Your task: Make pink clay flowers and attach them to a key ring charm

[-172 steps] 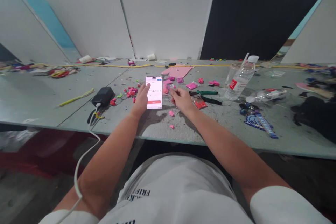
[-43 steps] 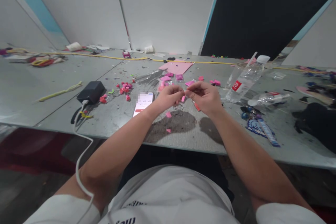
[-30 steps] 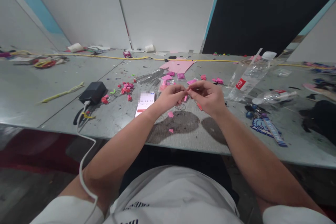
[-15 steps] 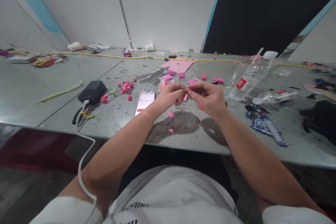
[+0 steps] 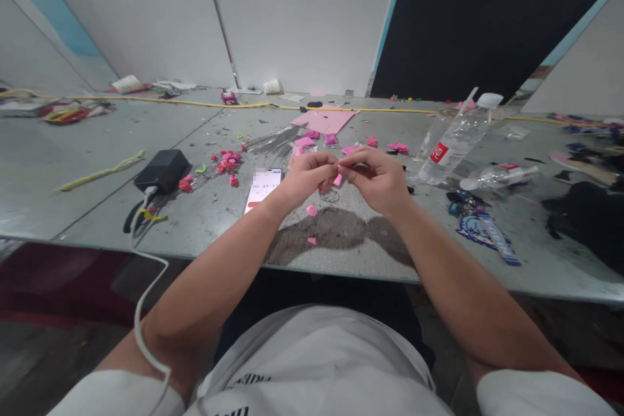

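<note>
Above the table, my left hand (image 5: 308, 177) and my right hand (image 5: 377, 179) meet fingertip to fingertip, both closed in a pinch. Between them is a tiny piece of pink modelling clay (image 5: 338, 168), mostly hidden by the fingers. Just below, a longer pink strip (image 5: 338, 179) shows; I cannot tell if it lies on the table. Two flat pink scraps, one (image 5: 311, 210) nearer the hands and one (image 5: 312, 241) closer to the table edge, lie beneath. Behind the hands are bright pink clay packets (image 5: 330, 139) and a pink sheet (image 5: 325, 120).
Left of my hands lie a phone (image 5: 264, 188) showing a timer, small pink clay flowers (image 5: 228, 161), thin wires (image 5: 273, 142) and a black adapter (image 5: 162, 170) with a white cable. To the right are a standing plastic bottle (image 5: 458, 140), a lying bottle (image 5: 502, 177) and a blue keychain (image 5: 487, 234).
The view has shifted slightly, so everything sits a little further left. My hands keep the same pinch, with fingers only slightly changed. The phone's timer has advanced.
</note>
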Demonstrator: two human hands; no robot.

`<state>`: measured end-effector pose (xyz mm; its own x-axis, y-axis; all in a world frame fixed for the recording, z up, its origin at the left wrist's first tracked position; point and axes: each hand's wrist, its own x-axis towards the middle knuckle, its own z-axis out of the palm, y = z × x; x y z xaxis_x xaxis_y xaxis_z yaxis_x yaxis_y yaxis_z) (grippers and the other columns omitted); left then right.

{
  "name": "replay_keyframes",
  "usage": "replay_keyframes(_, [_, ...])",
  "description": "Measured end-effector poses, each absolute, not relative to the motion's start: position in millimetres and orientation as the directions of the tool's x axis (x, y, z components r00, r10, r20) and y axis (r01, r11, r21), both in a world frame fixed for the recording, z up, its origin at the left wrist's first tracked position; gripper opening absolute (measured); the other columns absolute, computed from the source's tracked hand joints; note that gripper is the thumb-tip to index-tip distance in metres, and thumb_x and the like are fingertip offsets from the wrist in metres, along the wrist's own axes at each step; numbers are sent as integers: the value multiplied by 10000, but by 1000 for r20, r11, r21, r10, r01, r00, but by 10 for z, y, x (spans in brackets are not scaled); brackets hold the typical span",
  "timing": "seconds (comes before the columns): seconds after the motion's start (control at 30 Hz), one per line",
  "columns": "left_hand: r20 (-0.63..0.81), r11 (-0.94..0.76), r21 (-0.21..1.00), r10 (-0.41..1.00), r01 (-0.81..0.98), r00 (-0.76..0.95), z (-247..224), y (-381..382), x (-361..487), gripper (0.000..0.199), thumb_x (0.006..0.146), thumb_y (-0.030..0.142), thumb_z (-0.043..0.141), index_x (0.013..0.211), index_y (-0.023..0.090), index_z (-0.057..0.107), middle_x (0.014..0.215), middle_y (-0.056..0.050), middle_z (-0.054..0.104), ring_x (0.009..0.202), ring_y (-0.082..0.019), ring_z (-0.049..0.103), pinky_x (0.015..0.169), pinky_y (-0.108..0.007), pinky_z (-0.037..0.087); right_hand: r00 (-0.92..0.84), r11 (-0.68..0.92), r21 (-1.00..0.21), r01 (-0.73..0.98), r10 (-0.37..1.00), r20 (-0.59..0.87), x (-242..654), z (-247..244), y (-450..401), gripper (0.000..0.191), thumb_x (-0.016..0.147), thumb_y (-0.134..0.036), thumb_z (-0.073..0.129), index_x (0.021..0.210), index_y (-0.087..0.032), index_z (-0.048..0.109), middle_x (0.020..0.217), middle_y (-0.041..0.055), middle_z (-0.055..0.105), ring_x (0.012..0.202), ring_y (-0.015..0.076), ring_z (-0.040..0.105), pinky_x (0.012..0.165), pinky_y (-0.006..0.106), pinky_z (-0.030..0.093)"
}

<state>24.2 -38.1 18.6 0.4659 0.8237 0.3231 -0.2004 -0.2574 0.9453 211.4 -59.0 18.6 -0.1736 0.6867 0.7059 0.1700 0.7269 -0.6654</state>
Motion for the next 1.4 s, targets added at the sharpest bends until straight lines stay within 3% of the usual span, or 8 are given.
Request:
replay_keyframes(0.17, [307,-246,951,838,-190,452,176,-367,239,156,818,255,671,687,194,612,537,44,507,493,-84,443,528,-267,372,-197,749,-611,256,659,725,2113,210,-621,158,938,-449,800,934,-296,838,989,63,767,894,215,703,705,353,611])
replay_keyframes(0.57, [286,-250,958,762,-143,581,159,-366,214,128,777,174,657,661,193,607,560,28,540,524,-91,485,528,-268,339,-340,678,-714,177,723,602,2253,235,-535,217,861,-489,889,879,-280,833,858,32,755,776,189,691,663,342,555])
replay_keyframes(0.83, [269,-317,948,729,-38,629,210,-438,159,120,822,210,715,738,186,633,550,49,516,500,-77,432,497,-252,325,-392,366,-926,97,869,302,2336,288,-501,441,624,-466,1048,854,-224,761,815,5,739,736,162,681,665,309,571])
replay_keyframes(1.03, [290,-380,925,700,-3,652,221,-455,164,165,837,239,721,726,183,612,545,59,486,497,-72,410,487,-237,308,-537,52,-998,-27,841,59,2339,275,-516,484,691,-456,1026,754,-200,620,647,-56,593,560,83,503,518,230,392])
replay_keyframes(1.13, [308,-382,924,717,-17,626,234,-448,161,157,861,282,721,776,179,640,587,46,524,529,-88,454,504,-240,356,-532,-1,-991,-134,844,71,2325,275,-515,515,674,-488,1034,754,-196,617,661,-44,603,584,92,534,534,230,396])
replay_keyframes(1.23, [332,-456,888,725,60,604,271,-408,106,143,877,295,694,811,172,666,649,20,589,578,-102,500,545,-247,398,-493,48,-975,-216,857,151,2314,295,-512,520,667,-526,1031,766,-199,639,675,-38,612,609,102,554,557,240,411])
replay_keyframes(1.4, [301,-642,611,729,463,615,340,-276,-120,165,859,329,711,834,167,737,694,10,638,605,-110,512,579,-262,368,-334,210,-944,-256,897,290,2280,305,-492,542,659,-565,1024,725,-210,621,616,-61,571,572,91,505,552,249,388])
